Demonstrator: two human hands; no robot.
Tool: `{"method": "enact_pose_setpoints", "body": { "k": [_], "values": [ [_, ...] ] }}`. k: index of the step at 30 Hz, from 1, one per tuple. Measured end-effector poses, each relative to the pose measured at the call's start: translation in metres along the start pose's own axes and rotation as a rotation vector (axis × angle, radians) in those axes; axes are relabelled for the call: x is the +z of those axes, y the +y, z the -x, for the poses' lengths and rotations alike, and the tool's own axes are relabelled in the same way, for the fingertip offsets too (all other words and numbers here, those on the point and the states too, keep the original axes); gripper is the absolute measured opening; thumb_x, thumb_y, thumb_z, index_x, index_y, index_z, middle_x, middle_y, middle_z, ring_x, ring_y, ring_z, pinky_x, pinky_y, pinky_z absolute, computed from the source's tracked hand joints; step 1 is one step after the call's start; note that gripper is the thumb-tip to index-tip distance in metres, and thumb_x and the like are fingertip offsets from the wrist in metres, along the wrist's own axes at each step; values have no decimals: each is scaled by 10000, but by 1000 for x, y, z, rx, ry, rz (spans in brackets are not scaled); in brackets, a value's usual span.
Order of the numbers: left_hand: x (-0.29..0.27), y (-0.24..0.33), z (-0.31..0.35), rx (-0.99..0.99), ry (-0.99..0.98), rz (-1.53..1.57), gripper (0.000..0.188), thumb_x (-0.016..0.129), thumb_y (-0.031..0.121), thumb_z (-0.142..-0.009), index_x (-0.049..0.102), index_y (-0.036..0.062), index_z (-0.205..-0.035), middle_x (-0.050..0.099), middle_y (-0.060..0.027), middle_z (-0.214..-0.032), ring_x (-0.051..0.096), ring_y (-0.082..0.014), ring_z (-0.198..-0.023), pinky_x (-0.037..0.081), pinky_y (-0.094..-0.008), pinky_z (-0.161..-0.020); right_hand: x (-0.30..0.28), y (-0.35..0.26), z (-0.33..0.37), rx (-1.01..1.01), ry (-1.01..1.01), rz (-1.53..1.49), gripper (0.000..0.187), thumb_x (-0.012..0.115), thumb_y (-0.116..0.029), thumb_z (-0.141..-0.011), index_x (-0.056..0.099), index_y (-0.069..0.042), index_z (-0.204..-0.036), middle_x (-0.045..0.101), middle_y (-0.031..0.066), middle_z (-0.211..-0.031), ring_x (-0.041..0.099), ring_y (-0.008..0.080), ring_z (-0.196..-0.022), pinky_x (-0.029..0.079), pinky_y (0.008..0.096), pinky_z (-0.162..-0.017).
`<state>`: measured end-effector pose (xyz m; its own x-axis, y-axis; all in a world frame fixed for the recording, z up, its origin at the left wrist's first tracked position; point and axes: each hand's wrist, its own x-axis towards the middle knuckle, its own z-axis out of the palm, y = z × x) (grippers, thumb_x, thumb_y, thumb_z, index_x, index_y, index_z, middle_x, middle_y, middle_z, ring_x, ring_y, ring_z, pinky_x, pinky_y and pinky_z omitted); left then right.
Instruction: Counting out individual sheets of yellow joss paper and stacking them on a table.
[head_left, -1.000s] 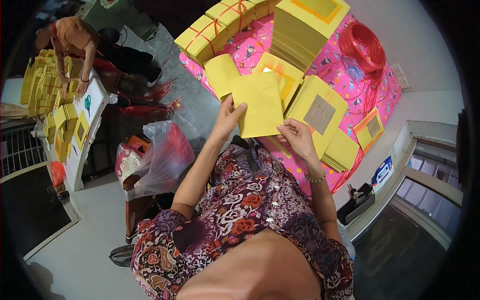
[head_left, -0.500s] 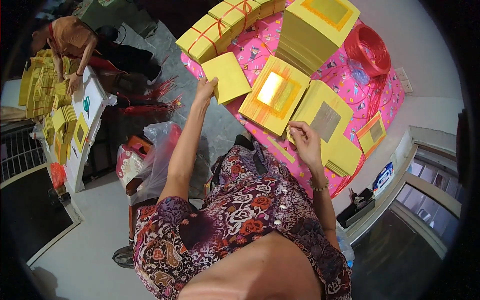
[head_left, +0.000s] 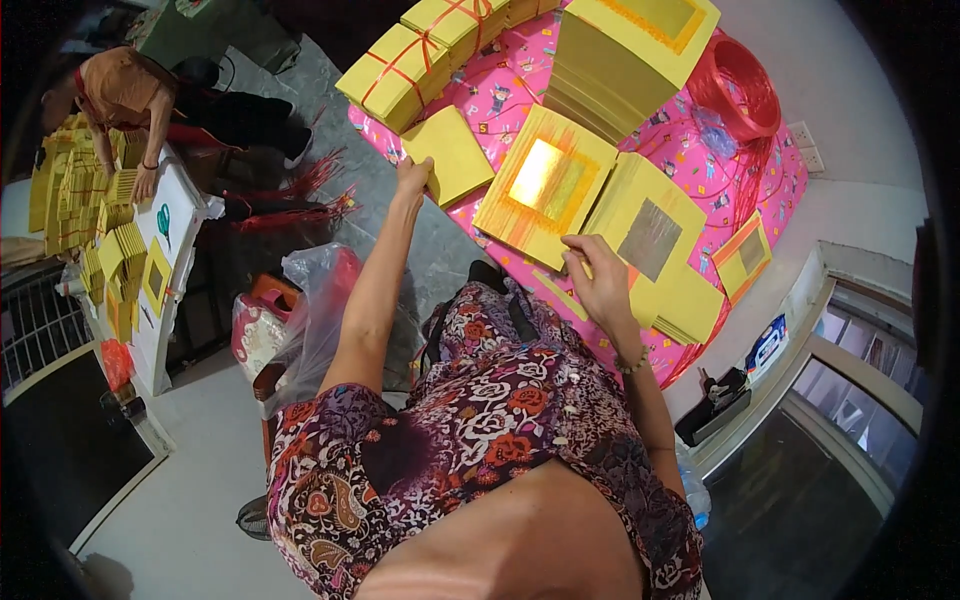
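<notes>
My left hand [head_left: 413,180] grips the left edge of a plain yellow paper stack [head_left: 450,150], thumb on top. This stack lies at the near left rim of the pink table. Beside it is a stack of yellow joss paper with a shiny gold foil square [head_left: 530,215]. At its near right corner my right hand [head_left: 602,285] has thumb and index finger closed on the paper's edge; how many sheets are between them is hidden. Just right of that hand, silver-foil joss paper [head_left: 650,240] lies on more yellow paper [head_left: 695,300].
Yellow bundles tied with red string [head_left: 395,75] and a tall stack [head_left: 600,85] stand at the back. A red string coil [head_left: 735,95] sits far right. Left, another person [head_left: 130,95] works at a white table [head_left: 180,215] with green scissors [head_left: 164,225]. A plastic bag [head_left: 315,300] hangs nearby.
My right hand has moved slightly up and left onto the gold-foil paper's corner. The plain stack under my left hand has settled lower, toward the table. The view has shifted slightly.
</notes>
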<state>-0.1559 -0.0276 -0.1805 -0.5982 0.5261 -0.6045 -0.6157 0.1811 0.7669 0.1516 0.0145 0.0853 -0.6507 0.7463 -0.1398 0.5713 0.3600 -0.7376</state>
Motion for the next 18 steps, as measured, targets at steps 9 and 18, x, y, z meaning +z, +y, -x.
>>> {"method": "enact_pose_setpoints", "body": {
  "k": [9, 18],
  "values": [
    [7, 10, 6, 205, 232, -688, 371, 625, 210, -784, 561, -52, -1038, 638, -152, -951, 619, -232, -839, 485, -335, -740, 33, 13, -15, -199, -131, 546, 324, 727, -178, -675, 561, -32, -913, 530, 119, -858, 545, 291, -847, 446, 393, -702],
    [4, 20, 26, 318, 247, -923, 587, 619, 330, -767, 446, -89, -1139, 559, -280, -1063, 554, -403, -1001, 437, -446, -859, 44, 31, -18, -257, -116, 647, 291, 732, -185, -653, 568, -29, -836, 541, 121, -809, 572, 273, -758, 455, 377, -641]
  ]
}}
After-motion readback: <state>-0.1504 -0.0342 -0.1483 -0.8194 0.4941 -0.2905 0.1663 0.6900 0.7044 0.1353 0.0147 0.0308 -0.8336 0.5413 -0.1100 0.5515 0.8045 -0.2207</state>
